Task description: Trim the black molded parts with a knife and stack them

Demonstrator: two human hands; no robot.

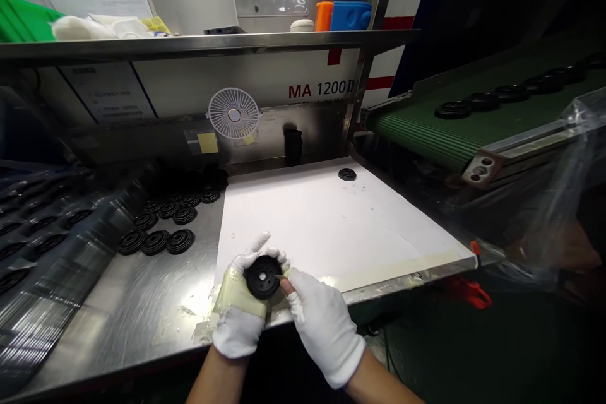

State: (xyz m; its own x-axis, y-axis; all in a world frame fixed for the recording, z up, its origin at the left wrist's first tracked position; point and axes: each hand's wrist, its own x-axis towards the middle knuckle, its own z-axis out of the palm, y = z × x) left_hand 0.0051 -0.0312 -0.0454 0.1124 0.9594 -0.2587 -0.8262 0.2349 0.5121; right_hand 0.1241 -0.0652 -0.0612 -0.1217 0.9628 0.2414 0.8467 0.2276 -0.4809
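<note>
A round black plastic disc (263,277) with a pale centre hole is held in my left hand (242,293), which wears a white glove with a yellowish palm. The fingers wrap round its rim, just above the front edge of the table. My right hand (322,319), also in a white glove, has one bare fingertip showing and pinches at the right side of the disc. A thin tip seems to stick out of this pinch; what it belongs to is hidden by the fingers. Another black disc (347,174) lies at the far right of the white sheet (293,214).
Several black discs (155,242) lie on the metal table at left, beside clear plastic trays (89,271) holding more. A dark stack (293,145) stands at the back. A small fan (233,113) sits below the shelf (208,44). At right, a green conveyor (426,136) carries discs.
</note>
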